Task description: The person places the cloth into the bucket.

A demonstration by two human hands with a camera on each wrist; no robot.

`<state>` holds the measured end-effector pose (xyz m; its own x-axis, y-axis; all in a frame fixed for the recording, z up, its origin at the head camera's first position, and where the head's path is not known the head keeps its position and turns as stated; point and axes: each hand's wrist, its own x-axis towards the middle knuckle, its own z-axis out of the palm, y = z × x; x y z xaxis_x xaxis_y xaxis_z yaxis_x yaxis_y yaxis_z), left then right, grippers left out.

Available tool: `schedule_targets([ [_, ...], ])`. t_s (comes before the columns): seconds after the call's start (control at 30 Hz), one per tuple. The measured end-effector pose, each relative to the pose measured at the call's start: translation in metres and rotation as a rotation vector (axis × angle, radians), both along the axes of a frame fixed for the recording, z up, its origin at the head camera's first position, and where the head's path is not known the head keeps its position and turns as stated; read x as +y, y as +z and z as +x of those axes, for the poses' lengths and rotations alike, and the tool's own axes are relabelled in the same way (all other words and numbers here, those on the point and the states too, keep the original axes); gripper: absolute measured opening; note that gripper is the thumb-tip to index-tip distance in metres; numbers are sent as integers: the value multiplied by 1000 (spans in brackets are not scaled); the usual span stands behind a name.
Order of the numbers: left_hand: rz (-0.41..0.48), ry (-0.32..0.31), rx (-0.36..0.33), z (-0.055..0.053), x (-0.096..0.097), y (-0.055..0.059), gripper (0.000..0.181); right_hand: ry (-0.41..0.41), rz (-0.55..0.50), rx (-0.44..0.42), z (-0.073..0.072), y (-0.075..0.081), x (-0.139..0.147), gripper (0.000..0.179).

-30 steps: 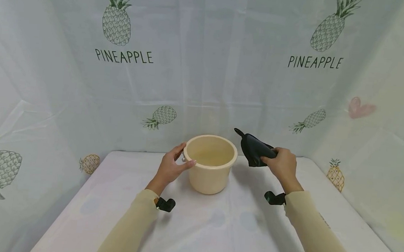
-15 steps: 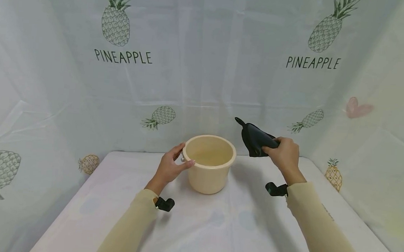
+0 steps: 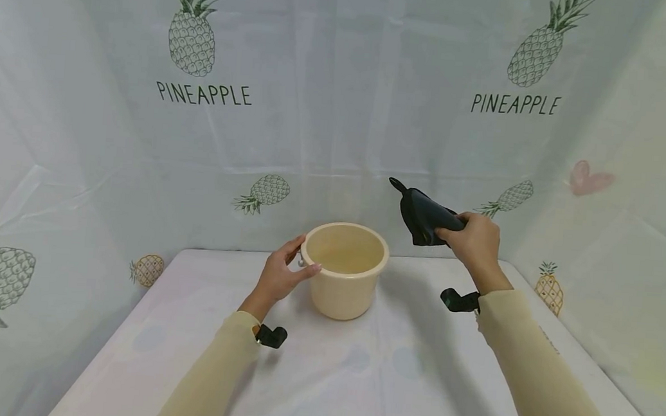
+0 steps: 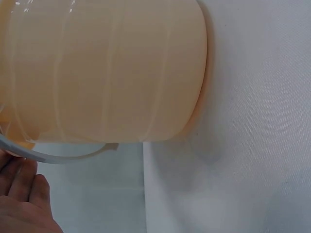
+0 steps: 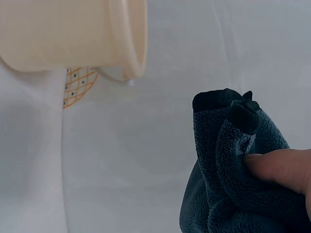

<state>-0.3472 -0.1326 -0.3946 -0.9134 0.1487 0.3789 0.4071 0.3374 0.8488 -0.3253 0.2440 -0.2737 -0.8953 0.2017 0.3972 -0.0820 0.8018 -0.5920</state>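
A cream plastic bucket (image 3: 342,292) stands upright near the back of the table, its handle (image 4: 73,158) hanging at the side in the left wrist view. My left hand (image 3: 282,275) holds the bucket's left side at the rim, thumb toward the front and fingers farther back. Up in the air to the right of the bucket is a folded dark teal towel (image 3: 427,218) with a hanging loop. My right hand (image 3: 476,240) grips its right end, and the thumb presses into the plush folds of the towel (image 5: 228,165) in the right wrist view. Inside the bucket I see only its pale wall.
The table (image 3: 195,353) has a pale cloth cover. Close behind it hangs a curtain (image 3: 339,118) printed with pineapples, and more of the sheeting encloses both sides. Dark wrist cameras (image 3: 272,336) sit below the hands.
My right hand has raised the towel higher above the table, moving slightly right. The left hand and the bucket have stayed in place.
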Motion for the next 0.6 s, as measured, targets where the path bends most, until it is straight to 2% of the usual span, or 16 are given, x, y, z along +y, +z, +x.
schedule_targets([
  [0.3, -9, 12, 2, 2, 0, 1, 88, 16, -10, 17, 4, 14, 1, 56],
  [0.6, -6, 9, 9, 2, 2, 1, 88, 17, -18, 26, 6, 15, -1, 55],
])
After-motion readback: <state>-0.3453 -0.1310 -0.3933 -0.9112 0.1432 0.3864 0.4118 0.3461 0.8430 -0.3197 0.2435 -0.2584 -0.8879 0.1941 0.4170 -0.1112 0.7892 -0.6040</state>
